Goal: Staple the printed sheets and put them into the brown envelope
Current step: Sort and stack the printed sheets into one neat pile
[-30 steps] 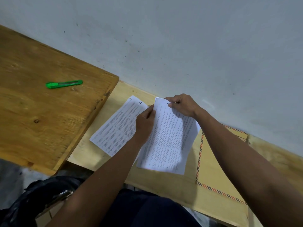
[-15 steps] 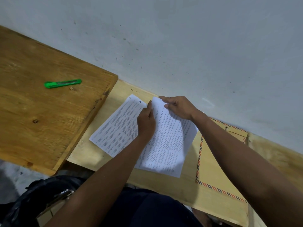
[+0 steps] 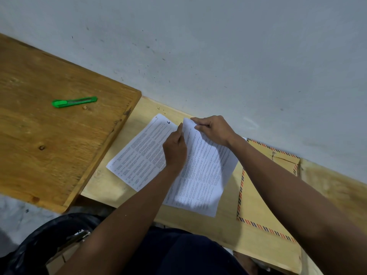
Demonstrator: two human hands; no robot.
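Printed sheets (image 3: 206, 171) | lie at my 12 o'clock on the desk (image 3: 101, 183), brown envelope (image 3: 264, 191) just beside at 3 o'clock | my left hand (image 3: 174, 149) grips their 9 o'clock edge, right hand (image 3: 213, 130) pinches the 12 o'clock corner | light, limp, slippery; I judge top corners the best hold

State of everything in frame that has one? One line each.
left grip: holding the sheet stack's left edge
right grip: pinching its top corner
sheet stack: top corner lifted, not in envelope
single sheet: flat, left of the stack
brown envelope: flat, partly under right forearm
green cutter: lying on darker board, untouched
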